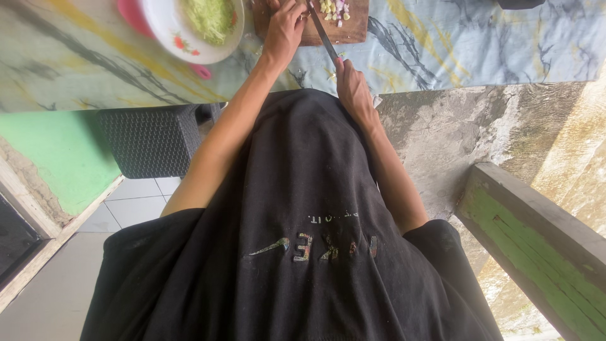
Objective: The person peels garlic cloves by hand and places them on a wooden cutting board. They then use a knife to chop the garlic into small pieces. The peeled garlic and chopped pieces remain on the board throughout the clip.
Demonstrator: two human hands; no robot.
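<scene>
Black cloth of a loose shirt point(297, 252) nearest, filling the lower frame, both bare forearms reaching away from it toward the table. Grey woven chair point(151, 139) to the left, below the table edge; green-painted wooden beam point(536, 233) to the right. Farther out, right hand point(355, 91) curled tight around the handle of a knife point(323, 36), fingers pressed together, blade slanting up onto a brown wooden cutting board point(356, 28). Left hand point(284, 28) resting on the board's near-left part, fingers bent down and close together; fingertips partly cut off by the frame. Small chopped pale pieces point(334, 9) heaped on the board just beside the blade tip. Left of the board, white flowered plate point(167, 28) with a green shredded heap point(211, 17), set on a marbled tablecloth point(473, 44).
</scene>
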